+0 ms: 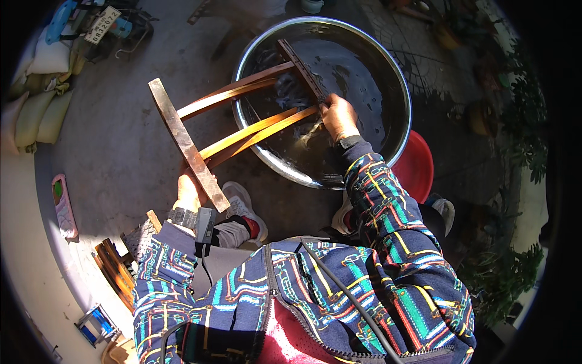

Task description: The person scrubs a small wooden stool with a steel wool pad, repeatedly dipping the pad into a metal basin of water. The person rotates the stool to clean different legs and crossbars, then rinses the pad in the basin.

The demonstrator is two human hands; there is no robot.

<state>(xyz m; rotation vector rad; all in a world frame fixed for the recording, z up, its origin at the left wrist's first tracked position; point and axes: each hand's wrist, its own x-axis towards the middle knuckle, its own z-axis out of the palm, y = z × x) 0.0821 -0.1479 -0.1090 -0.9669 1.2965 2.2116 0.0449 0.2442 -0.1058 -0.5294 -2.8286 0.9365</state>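
Note:
A wooden frame point(254, 134), like that of a folding stool, is tilted over a large steel basin point(323, 184). Two end bars are joined by narrow slats, some of them crossing. My left hand point(188, 189) holds the near bar from behind and below, so most of its fingers are hidden. My right hand point(338, 116) grips the lower end of the far bar, inside the basin's rim. Dark water point(359, 95) with glints of light lies in the basin. Whether the far bar touches the water, I cannot tell.
Behind the basin's right side is a red plastic tub point(416, 166). Wooden pieces point(113, 268) and a small blue-strapped folding stool point(96, 324) sit at lower left. Full sacks point(45, 116) and a vehicle with a plate point(102, 25) are at upper left; plants point(500, 268) line the right.

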